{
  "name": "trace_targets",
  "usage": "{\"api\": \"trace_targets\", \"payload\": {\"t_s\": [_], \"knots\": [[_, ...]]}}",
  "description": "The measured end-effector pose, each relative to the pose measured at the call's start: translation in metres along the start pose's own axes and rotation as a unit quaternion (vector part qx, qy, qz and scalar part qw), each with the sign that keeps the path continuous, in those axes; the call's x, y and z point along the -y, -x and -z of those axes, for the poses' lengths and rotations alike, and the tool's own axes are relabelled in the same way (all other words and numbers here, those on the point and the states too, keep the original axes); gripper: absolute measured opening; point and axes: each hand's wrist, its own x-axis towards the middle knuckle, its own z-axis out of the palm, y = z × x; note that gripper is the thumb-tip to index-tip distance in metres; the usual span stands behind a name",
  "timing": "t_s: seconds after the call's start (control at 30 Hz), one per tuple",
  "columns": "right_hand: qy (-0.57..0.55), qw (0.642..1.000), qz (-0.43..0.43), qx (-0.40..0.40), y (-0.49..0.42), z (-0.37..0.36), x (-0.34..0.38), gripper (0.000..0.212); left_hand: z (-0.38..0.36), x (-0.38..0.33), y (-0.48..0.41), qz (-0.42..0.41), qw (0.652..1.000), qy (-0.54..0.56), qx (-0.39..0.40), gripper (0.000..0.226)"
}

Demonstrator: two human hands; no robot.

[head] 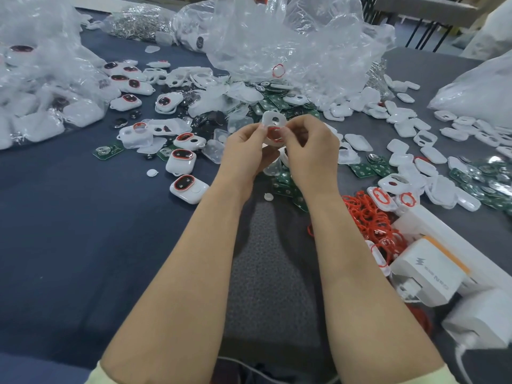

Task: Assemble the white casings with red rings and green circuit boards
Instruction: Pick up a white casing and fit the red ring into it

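Held just above the surface, a casing was gripped by the left hand while the right hand pinched a ring into it with curled fingers. A few finished units lay to the left. Heaps of loose rings, boards and empty casings suggested most of the work remained.

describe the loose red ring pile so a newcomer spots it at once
Find the white charger on the right of the table. Just beyond it, beside the right forearm, lies the red ring pile. It is the only tangled red heap.
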Motion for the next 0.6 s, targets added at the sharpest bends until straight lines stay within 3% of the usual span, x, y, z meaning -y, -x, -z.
{"api": "trace_targets", "payload": {"t_s": [0.37,0.6], "knots": [[0.01,1.0,-0.018,-0.006,-0.0002,-0.0012,-0.0019,0.006,-0.0005,0.0035,-0.0013,-0.031,0.999,-0.037,0.011,0.028],[0.033,0.999,-0.007,-0.005,0.0013,-0.0038,-0.001,0.008,0.0043,0.0081,-0.0025,-0.077,0.992,-0.096,0.02,0.018]]}}
